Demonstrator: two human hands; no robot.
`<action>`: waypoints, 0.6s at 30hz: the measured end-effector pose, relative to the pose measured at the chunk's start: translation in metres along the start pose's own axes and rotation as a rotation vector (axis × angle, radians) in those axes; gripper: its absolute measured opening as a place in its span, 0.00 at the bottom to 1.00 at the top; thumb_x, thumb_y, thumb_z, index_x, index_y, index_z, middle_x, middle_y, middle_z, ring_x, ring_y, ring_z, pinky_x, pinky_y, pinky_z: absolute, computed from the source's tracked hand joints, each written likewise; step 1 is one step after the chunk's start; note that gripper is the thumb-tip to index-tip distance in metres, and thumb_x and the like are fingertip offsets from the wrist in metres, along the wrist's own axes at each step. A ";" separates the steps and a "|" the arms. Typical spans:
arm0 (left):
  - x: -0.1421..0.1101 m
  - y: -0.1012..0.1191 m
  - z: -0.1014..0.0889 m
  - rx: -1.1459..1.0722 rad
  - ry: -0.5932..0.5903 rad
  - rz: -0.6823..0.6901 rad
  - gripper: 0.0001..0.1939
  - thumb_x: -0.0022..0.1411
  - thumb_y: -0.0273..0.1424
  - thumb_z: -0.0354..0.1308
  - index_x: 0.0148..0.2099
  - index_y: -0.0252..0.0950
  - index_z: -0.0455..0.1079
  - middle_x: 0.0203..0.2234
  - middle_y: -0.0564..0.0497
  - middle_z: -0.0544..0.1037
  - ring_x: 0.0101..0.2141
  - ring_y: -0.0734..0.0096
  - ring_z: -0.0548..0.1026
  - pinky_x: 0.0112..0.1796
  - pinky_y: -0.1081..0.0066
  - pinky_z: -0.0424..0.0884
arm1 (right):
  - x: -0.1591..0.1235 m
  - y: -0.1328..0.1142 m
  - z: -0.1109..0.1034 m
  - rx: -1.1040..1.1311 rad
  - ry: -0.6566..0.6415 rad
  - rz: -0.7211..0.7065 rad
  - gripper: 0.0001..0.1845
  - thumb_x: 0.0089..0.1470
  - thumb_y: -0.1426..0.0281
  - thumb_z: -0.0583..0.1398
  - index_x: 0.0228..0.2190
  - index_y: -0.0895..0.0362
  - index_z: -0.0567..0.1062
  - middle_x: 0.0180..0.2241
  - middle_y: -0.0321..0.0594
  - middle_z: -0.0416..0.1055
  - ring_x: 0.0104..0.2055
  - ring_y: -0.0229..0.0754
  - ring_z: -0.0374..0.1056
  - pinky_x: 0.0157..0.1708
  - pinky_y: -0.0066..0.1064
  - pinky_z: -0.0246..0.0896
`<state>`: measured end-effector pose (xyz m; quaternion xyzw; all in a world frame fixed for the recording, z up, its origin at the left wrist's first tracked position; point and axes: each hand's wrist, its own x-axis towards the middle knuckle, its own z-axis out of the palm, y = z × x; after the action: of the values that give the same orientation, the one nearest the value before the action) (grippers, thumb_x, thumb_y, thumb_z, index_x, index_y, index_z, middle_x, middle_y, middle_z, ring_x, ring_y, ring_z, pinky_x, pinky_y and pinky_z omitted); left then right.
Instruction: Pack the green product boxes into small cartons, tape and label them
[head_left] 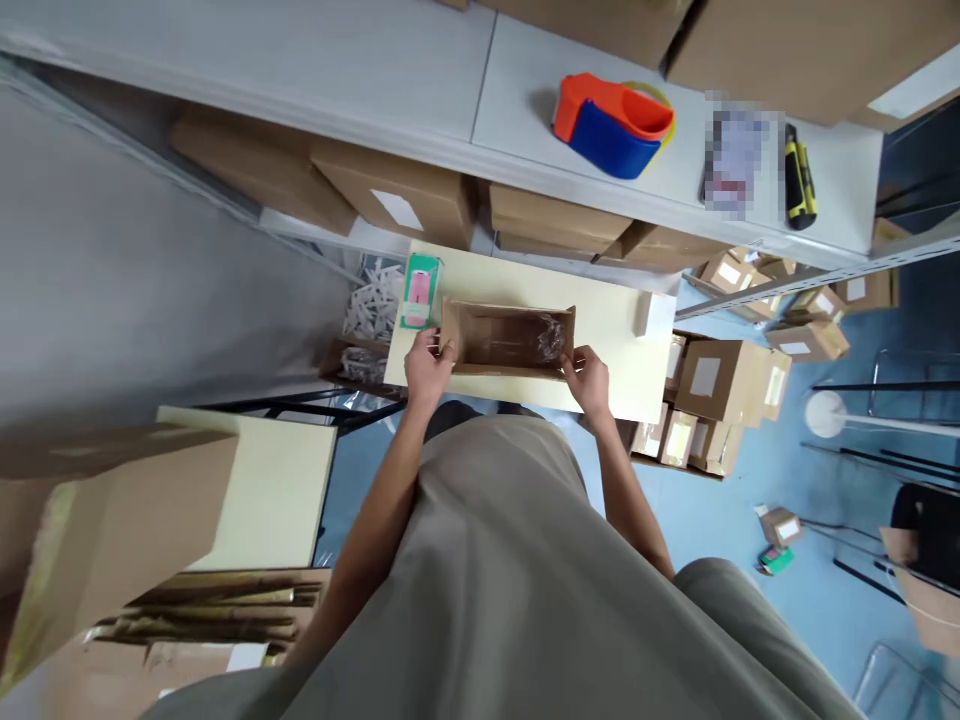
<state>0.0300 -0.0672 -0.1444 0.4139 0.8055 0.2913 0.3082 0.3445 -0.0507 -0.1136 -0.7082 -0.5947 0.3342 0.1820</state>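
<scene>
A long, open cardboard box (pixel 491 342) lies on the pale yellow table (pixel 622 350) before me, with a crumpled piece of clear plastic (pixel 551 338) inside at its right end. My left hand (pixel 429 365) grips the box's left end, thumb on the wall near the front corner. At the opposite end, my right hand (pixel 586 378) pinches the front right corner. A green and pink package (pixel 418 290) sits just beyond my left hand, on the table's left part. Near the table's right edge stands a small white box (pixel 655 314).
Above the table's far side runs a grey shelf (pixel 420 90) bearing an orange and blue tape dispenser (pixel 611 125) and a yellow-black utility knife (pixel 800 180). Stacked cartons (pixel 716 380) stand on the floor at right. A side table (pixel 277 490) and a large carton (pixel 142 520) are at left.
</scene>
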 end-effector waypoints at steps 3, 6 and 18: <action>0.014 0.009 0.012 0.063 -0.038 -0.011 0.18 0.67 0.35 0.63 0.57 0.38 0.76 0.50 0.40 0.88 0.50 0.50 0.86 0.56 0.56 0.79 | 0.009 0.008 -0.001 -0.011 -0.041 0.053 0.10 0.69 0.59 0.59 0.38 0.51 0.70 0.41 0.49 0.84 0.40 0.50 0.80 0.42 0.36 0.68; 0.028 0.009 0.014 0.038 -0.085 0.007 0.20 0.69 0.40 0.63 0.58 0.37 0.76 0.51 0.39 0.87 0.52 0.50 0.85 0.58 0.56 0.78 | 0.011 0.009 -0.001 -0.057 -0.062 0.098 0.10 0.69 0.59 0.61 0.38 0.52 0.71 0.40 0.47 0.83 0.39 0.50 0.79 0.40 0.36 0.68; 0.119 -0.023 0.019 0.338 -0.081 -0.165 0.54 0.55 0.39 0.77 0.74 0.24 0.57 0.69 0.13 0.66 0.72 0.20 0.67 0.68 0.33 0.66 | 0.027 -0.086 0.032 -0.528 -0.091 0.056 0.20 0.69 0.76 0.63 0.60 0.67 0.78 0.45 0.66 0.84 0.47 0.62 0.83 0.44 0.44 0.77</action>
<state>-0.0234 0.0264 -0.2037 0.4039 0.8609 0.1089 0.2895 0.2627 -0.0097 -0.0872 -0.7315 -0.6491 0.2038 -0.0453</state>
